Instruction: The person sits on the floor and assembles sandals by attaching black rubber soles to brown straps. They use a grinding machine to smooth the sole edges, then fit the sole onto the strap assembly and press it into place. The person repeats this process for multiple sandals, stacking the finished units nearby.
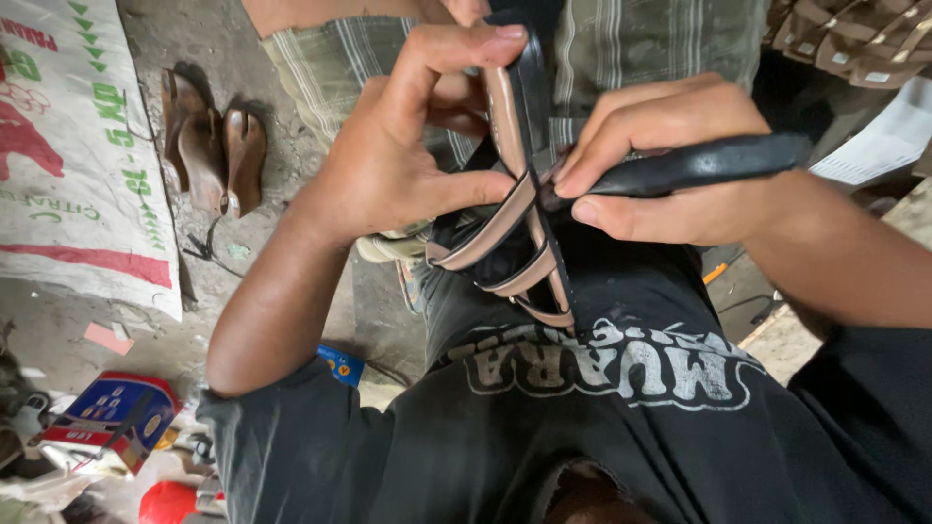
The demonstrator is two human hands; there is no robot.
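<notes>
1. The left hand [388, 165] sits in the upper middle of the frame, its fingers closed on a strappy sandal upper [519, 218]: the forefinger curls over the top of the upright strap near the top edge, and the thumb presses against the strap crossing at the centre.
2. The sandal upper is made of tan straps with dark edging. One long strap runs up and down, and several shorter ones cross it on the slant just below the centre of the frame. It is held up in front of the person's black printed shirt [602, 408], which fills the lower half of the frame.
3. The right hand [670, 165] lies right of centre, fingers wrapped tightly around a black tool handle [718, 160] that points toward the right edge. Its fingertips meet the straps at the crossing, just beside the left thumb. The tool's working end is hidden behind the fingers and straps, so its kind cannot be told.
4. In the upper left, a small pile of brown soles [214, 146] lies on the grey floor [291, 146], next to a white printed sack [68, 155] along the left edge.
5. In the lower left corner lies a red and blue carton [121, 412].
6. In the upper right corner is a heap of more tan strap pieces [854, 39], with white paper [888, 136] just below it.
</notes>
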